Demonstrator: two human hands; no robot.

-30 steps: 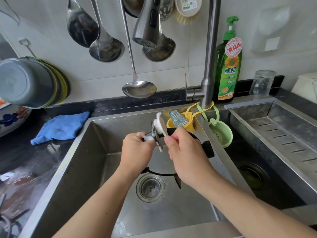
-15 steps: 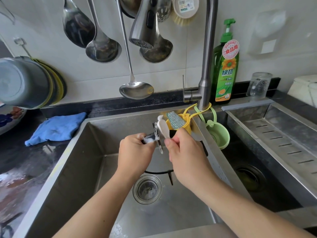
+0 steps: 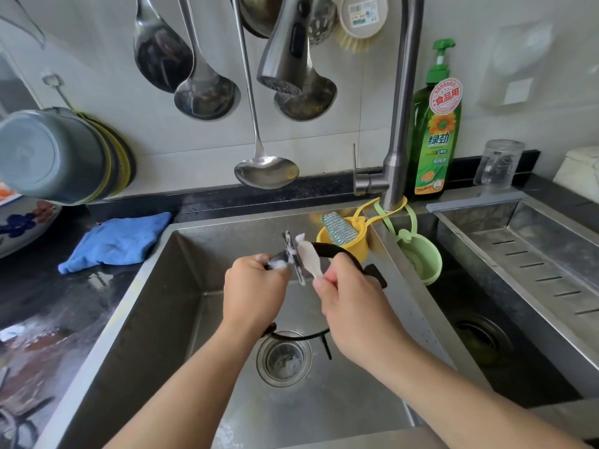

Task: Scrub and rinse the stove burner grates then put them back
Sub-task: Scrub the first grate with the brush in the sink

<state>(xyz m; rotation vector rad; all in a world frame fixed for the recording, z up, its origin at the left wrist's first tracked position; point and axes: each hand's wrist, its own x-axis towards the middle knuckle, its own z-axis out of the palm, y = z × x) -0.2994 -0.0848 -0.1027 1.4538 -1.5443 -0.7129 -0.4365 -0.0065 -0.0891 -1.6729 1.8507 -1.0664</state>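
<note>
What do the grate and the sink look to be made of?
The burner grate: dark matte metal, probably enamelled cast iron or steel, judging by its thin black ring and prongs. The sink: brushed stainless steel, grey with soft reflections.

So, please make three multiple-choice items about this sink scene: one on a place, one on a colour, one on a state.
1. Where does the blue cloth lie?
A. on the counter left of the sink
B. in the sink
C. over the tap

2. What colour is the soap bottle?
A. red
B. green
C. white

3. What is the right hand doing?
A. resting open on the sink rim
B. holding a white brush against the grate
C. turning the tap

Key:
1 A, the cloth is on the dark counter beside the sink.
2 B, its body and pump are green.
3 B, its fingers pinch the brush at the foamy grate, which the left hand holds.
</note>
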